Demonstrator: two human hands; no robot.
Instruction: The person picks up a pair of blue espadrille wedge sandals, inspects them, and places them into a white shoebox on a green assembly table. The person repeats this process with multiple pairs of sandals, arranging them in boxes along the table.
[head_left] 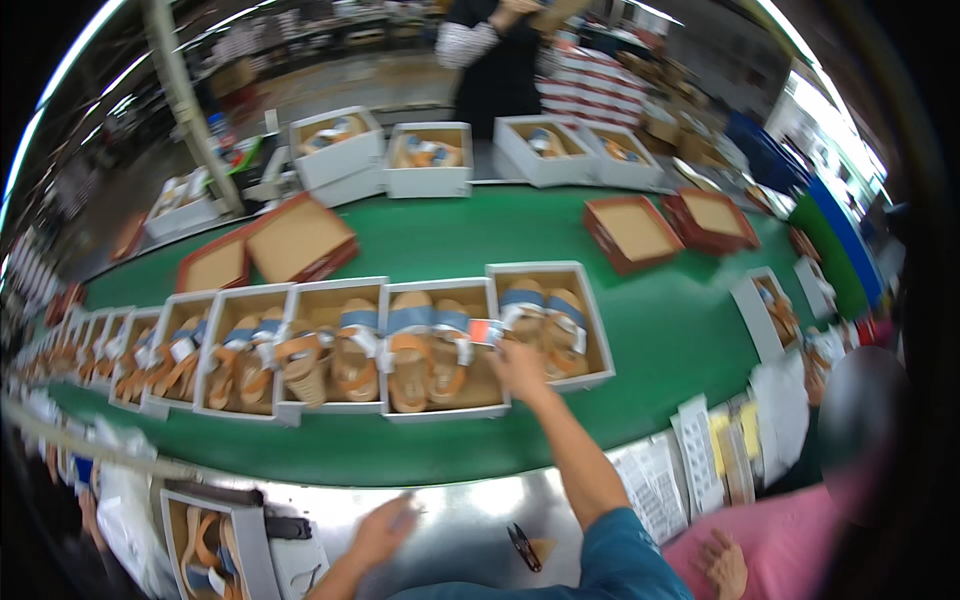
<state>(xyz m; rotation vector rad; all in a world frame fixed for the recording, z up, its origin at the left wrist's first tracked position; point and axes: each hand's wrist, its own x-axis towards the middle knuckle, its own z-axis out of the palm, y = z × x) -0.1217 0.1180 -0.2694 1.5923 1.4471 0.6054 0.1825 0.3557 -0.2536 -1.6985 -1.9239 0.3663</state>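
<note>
Nearest, the left hand [382, 528] is held over the metal surface [465, 500], its fingers loosely bent; it is blurred, and whether the small pale thing at its fingertips is grasped cannot be told. Dark snips [523, 548] are laid just to its right, untouched. At the lower left, more sandals are kept in an open box [250, 560], and on the right a co-worker's hand [725, 565] is seen beside a pink sleeve [770, 530].

Farther in, a row of open white boxes is lined up on the green surface [340, 440]. The small red and white card [486, 332] is pinched, as far as the blur allows, by the right hand [520, 368] above the adjoining walls of the last two boxes, just beside the blue-and-tan sandals [410, 365] in the left one.

The step in hand is judged to be the placing or checking of the card. For the next move, a steady grip, a clear choice of box and a clean release seem to be called for.

Beyond, reddish-brown lids [300, 240] are set down, and farther white boxes [428, 180] are ranged along the far edge.
</note>
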